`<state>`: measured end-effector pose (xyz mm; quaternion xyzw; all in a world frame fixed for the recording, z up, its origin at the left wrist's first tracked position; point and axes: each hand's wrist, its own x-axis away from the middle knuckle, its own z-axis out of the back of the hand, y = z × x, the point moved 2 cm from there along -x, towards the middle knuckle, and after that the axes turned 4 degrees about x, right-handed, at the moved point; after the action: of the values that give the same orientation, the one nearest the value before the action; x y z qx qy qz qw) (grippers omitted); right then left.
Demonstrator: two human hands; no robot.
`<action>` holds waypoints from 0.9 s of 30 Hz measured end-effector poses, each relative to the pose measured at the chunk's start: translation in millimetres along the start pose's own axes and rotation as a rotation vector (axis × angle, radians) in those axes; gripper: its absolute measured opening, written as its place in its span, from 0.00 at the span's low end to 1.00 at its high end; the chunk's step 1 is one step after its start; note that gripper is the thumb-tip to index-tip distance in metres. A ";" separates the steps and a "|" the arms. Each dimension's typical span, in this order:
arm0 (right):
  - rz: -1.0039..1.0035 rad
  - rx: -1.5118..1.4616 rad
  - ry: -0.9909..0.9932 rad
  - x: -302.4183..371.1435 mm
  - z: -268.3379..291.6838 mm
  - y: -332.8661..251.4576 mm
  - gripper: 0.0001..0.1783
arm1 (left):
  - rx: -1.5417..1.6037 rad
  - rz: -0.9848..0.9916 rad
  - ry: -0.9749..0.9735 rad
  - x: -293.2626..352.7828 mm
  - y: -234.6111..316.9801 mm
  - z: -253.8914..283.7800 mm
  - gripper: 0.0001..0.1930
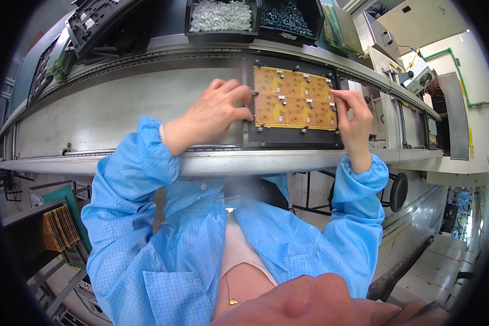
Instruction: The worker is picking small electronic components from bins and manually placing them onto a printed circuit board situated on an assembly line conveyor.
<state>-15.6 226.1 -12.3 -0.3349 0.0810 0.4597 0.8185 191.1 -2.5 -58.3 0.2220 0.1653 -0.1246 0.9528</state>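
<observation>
A yellow circuit board panel, marked off into several repeated sections, lies flat in a black carrier frame. Small metal clips and white parts dot its surface and edges. At the carrier's left side, my left hand is closed, its curled fingertips and thumb touching the edge beside the panel. Across from it, my right hand has thumb and forefinger brought together at the panel's right edge, near the upper right corner. Whatever sits between the fingertips of either hand is too small or hidden to make out.
The carrier rests between two conveyor rails, the near rail passing in front of me. Behind the far rail stand a black bin of white parts and a black bin of dark blue-green parts. A rack of brown boards stands lower left.
</observation>
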 end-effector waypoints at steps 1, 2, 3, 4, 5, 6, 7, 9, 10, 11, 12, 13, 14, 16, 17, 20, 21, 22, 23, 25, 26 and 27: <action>0.002 -0.007 0.008 -1.4 3.7 4.7 0.08 | -0.031 0.027 -0.006 6.2 -0.5 6.6 0.16; 0.015 0.000 0.008 -3.6 6.1 8.8 0.08 | -0.062 0.057 -0.012 12.8 -1.6 12.6 0.15; 0.030 -0.001 0.005 -5.5 3.9 11.2 0.08 | -0.076 0.065 -0.020 23.3 -2.8 18.7 0.15; 0.006 -0.018 0.009 -7.5 0.4 14.2 0.08 | -0.095 0.104 -0.011 34.4 -4.6 24.9 0.16; 0.013 -0.038 0.007 -9.6 -3.5 15.9 0.08 | -0.113 0.144 -0.002 45.7 -7.1 31.2 0.17; -0.001 -0.051 0.001 -13.4 -8.4 17.3 0.08 | -0.127 0.171 -0.004 56.3 -11.0 37.3 0.19; -0.015 -0.065 -0.008 -17.6 -15.0 16.7 0.08 | -0.143 0.186 -0.009 66.1 -13.0 45.4 0.19; 0.006 -0.098 -0.028 -26.6 -31.5 10.0 0.07 | -0.179 0.294 -0.034 86.5 -17.1 61.3 0.19; 0.017 -0.110 -0.044 -31.3 -40.6 5.7 0.07 | -0.195 0.314 -0.038 96.7 -18.8 69.3 0.19; 0.028 -0.122 -0.060 -36.4 -50.0 1.1 0.07 | -0.207 0.355 -0.028 107.1 -21.3 77.2 0.19; 0.041 -0.158 -0.072 -41.3 -58.3 -0.8 0.07 | -0.218 0.397 -0.015 116.1 -22.8 83.2 0.20; 0.054 -0.177 -0.080 -46.4 -65.1 -3.7 0.07 | -0.232 0.417 -0.015 125.4 -24.4 88.9 0.20; 0.054 -0.184 -0.093 -50.5 -71.2 -6.4 0.07 | -0.103 0.459 0.040 134.7 -27.2 94.8 0.19; 0.073 -0.239 -0.113 -59.9 -86.3 -9.7 0.06 | -0.015 0.540 0.114 154.4 -32.2 110.6 0.19; 0.065 -0.219 -0.098 -60.9 -86.9 -12.0 0.06 | 0.009 0.617 0.239 162.1 -44.0 122.6 0.18; 0.095 -0.229 -0.074 -57.8 -95.9 8.4 0.07 | -0.255 0.664 0.628 196.3 -105.9 171.8 0.13; 0.083 -0.208 -0.074 -56.8 -95.7 15.9 0.07 | -0.419 0.707 0.716 210.0 -130.8 190.0 0.12; 0.082 -0.183 -0.065 -56.4 -96.0 20.8 0.07 | -0.580 0.742 0.803 224.1 -156.0 206.6 0.10; 0.051 -0.191 -0.062 -55.4 -97.8 29.6 0.07 | -0.717 0.823 0.808 234.1 -184.8 221.2 0.09; 0.046 -0.229 -0.067 -56.5 -101.5 36.0 0.07 | -1.000 0.845 0.781 250.6 -237.8 243.4 0.16; -0.013 -0.230 -0.071 -53.7 -103.7 42.6 0.08 | -1.043 0.926 0.736 240.8 -256.7 252.0 0.22; -0.071 -0.231 -0.074 -51.9 -106.1 46.9 0.08 | -1.085 1.008 0.691 231.1 -269.8 258.5 0.27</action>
<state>-64.1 140.4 -92.6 -0.4123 -0.0148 0.4489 0.7926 385.7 -395.3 -27.9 -0.1967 0.3673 0.4915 0.7648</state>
